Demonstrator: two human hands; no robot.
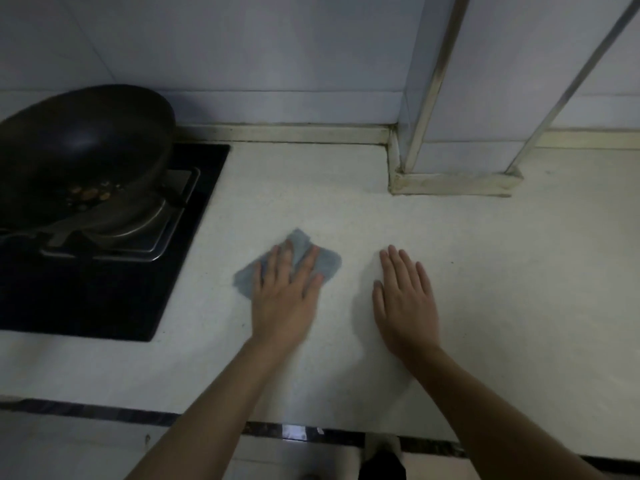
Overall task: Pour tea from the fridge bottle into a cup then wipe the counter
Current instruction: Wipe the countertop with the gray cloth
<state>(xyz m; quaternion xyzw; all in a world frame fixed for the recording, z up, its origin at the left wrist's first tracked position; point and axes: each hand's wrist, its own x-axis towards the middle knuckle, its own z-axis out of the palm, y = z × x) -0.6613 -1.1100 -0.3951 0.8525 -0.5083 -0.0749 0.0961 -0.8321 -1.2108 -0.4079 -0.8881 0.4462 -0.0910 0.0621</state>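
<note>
A small grey-blue cloth point(327, 263) lies flat on the white counter point(485, 271), near its middle. My left hand point(285, 296) presses down on the cloth with fingers spread, covering most of it. My right hand point(405, 299) rests flat on the bare counter just to the right, fingers together, holding nothing. No bottle or cup is in view.
A black wok point(83, 150) with food scraps sits on a black gas hob point(104, 292) at the left. A tiled pillar point(457, 98) with metal trim juts onto the counter at the back right. The counter's front edge point(104, 410) runs along the bottom.
</note>
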